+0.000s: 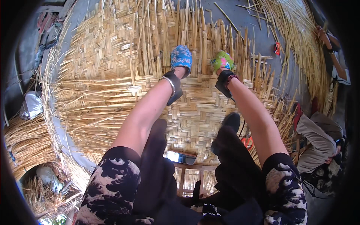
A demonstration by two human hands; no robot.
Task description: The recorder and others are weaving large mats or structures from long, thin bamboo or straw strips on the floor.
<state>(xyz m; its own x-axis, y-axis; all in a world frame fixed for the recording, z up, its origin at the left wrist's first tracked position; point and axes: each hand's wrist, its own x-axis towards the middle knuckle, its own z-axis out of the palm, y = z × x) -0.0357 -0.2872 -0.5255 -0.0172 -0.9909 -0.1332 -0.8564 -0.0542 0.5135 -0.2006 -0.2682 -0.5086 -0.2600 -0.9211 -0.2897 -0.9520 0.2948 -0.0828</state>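
Observation:
My left hand (181,57), in a blue flowered glove, is curled down at the raised end of the woven reed mat (101,52). Level with it, a short gap to the right, my right hand (222,61) in a green flowered glove is also curled against the mat. Loose flat reed strips (183,26) stick out away from me just beyond both gloves. Whatever lies under the fingers is hidden by the gloves. Dark bands with small boxes circle both wrists. Between my knees, a phone (181,157) rests on a small wooden stool (187,169).
Long reeds lie in a heap (300,41) at the far right, beside another person's arm (332,48). Someone in tan trousers (317,131) sits at the right. A red packet (277,48) is on the grey floor. Reed bundles (28,142) and a white bag (33,105) are at the left.

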